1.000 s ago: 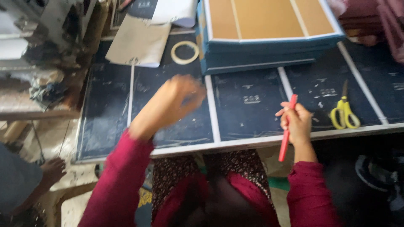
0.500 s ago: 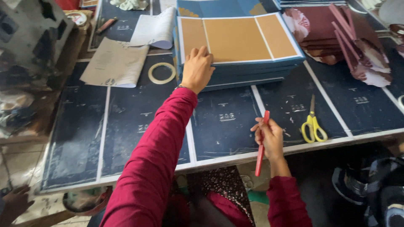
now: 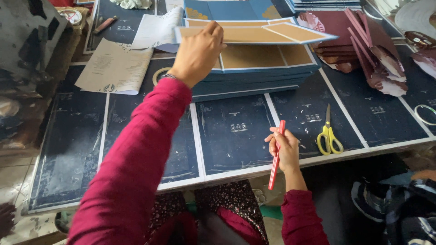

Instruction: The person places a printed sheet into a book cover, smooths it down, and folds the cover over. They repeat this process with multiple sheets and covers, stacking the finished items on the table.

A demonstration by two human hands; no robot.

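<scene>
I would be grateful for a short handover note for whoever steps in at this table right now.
Left hand: gripping the top blue-and-tan folded board by its left end, lifted off the stack of boards.
Right hand: holding a red stick tool upright near the table's front edge.
Yellow scissors lie on the dark work mat, right of the right hand.
Done: top board raised. Left: it is not yet set down anywhere.

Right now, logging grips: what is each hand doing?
Left hand: closed on top board, lifting it.
Right hand: closed on red stick.
</scene>
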